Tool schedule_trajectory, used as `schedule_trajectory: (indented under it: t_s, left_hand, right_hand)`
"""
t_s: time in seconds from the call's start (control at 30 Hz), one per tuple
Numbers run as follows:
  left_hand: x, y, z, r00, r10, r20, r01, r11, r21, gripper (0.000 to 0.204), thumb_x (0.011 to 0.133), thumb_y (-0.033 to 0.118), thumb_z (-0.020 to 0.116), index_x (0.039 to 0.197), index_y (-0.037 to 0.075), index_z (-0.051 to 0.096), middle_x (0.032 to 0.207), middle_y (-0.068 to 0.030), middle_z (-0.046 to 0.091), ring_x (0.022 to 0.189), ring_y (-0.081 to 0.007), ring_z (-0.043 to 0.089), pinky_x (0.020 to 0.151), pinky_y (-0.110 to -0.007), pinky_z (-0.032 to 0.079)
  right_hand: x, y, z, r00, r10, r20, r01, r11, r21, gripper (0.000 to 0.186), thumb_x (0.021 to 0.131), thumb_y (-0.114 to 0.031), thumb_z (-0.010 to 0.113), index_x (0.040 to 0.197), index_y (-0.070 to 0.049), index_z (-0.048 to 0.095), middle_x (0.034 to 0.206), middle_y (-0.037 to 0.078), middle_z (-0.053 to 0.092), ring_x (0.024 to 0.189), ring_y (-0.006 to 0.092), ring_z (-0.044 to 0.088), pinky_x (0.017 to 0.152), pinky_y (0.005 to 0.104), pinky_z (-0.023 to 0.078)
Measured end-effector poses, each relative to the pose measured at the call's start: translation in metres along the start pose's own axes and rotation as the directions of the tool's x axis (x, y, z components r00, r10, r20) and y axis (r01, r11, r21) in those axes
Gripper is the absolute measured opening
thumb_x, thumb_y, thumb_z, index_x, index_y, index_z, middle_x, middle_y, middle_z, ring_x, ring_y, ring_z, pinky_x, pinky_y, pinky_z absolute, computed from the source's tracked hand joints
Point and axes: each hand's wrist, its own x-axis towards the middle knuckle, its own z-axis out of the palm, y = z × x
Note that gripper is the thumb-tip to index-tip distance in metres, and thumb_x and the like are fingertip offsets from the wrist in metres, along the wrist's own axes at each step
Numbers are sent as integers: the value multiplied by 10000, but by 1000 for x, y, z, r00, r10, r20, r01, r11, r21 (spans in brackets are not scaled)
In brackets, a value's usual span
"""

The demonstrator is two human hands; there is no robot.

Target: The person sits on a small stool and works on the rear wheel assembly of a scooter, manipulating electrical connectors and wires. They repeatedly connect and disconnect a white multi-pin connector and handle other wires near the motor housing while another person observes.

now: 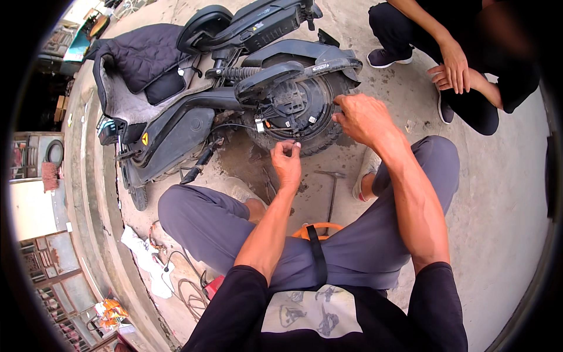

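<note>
A dark electric scooter [176, 135] lies on its side in front of me, its rear wheel hub [293, 102] and tyre [325, 138] facing up, with small fittings and cables round the rim. My left hand [286, 161] is at the tyre's near edge, thumb and finger closed on a small item I cannot make out. My right hand [358, 117] rests at the tyre's right side, fingers curled over it; its fingertips are partly hidden. Between my feet lie a long hammer-like tool [332, 190] and what looks like pliers [270, 185].
Another person [404, 32] squats at the upper right, hands [454, 67] together. A quilted cover [132, 64] lies on the scooter. A concrete step [97, 176] runs along the left. A white cloth [152, 264], coiled hose [189, 296] and red object [214, 286] lie at lower left.
</note>
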Motion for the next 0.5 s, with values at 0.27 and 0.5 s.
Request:
schedule_trajectory:
  t_s: [0.27,0.5]
  left_hand:
    - [20,56,-55,812,-265,520,414,889,-194,186,862,47,764,958,25,607,857,-41,712,730,-94,608,647,-250,459]
    - [32,39,-43,760,-438,480,599,759,-256,244,960,205,718,1056,28,579,955,-76,711,791,-131,623,682,-281,509]
  right_hand:
    - [-4,-8,74,962,-183,200,164,980,108,334,937,-256,653,1178,-27,679,1042,241,716,1007,414,682,892,510,535]
    - [-19,-19,95,968,-11,251,-35,983,178,239,956,-208,601,1104,-58,714,1034,236,718,1016,424,676,875,514,524]
